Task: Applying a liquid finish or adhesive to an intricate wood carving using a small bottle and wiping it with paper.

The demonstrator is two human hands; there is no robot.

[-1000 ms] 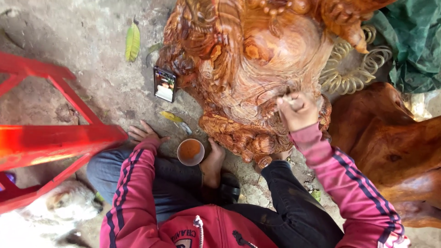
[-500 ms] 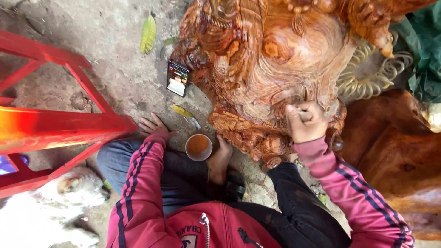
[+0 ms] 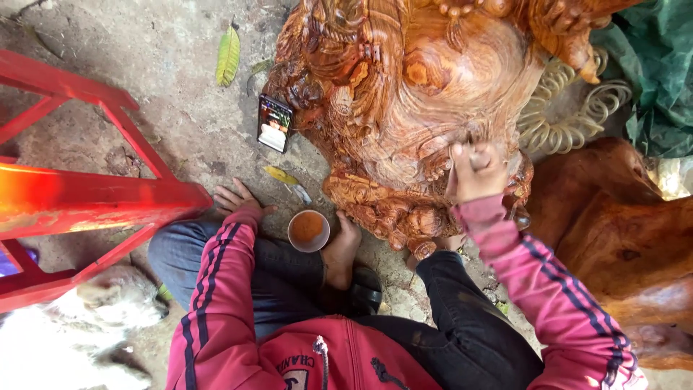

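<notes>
The right hand (image 3: 476,172) sits right of centre in the frame, closed into a fist against the lower front of a large carved wooden sculpture (image 3: 411,94). Its fingers (image 3: 465,155) are curled tight around something small and pale; what that is cannot be told, since the fist hides nearly all of it. The sculpture fills the upper middle of the frame, glossy orange-brown, deeply cut with scrolls and ridges, its base resting on the concrete floor (image 3: 166,108).

The left hand (image 3: 234,198) lies lower left of centre, palm down on the floor, fingers spread and holding nothing. Just to its right stands a small round cup (image 3: 309,230) of orange-brown liquid or paste, touching or nearly touching a bare foot (image 3: 343,249) that is tucked against the sculpture's base.

A phone (image 3: 274,123) with a lit screen leans against the left flank of the carving. A green leaf (image 3: 228,55) lies in the upper left, and a smaller yellow leaf (image 3: 281,175) lies between the phone and the cup. A red frame (image 3: 86,195) of metal bars crowds the left side, one bar ending just beside the left hand. A pale coiled hose (image 3: 570,115) and a dark green tarp (image 3: 657,65) sit at the upper right, and a raw brown wood block (image 3: 628,238) fills the right edge, close behind the right forearm.
</notes>
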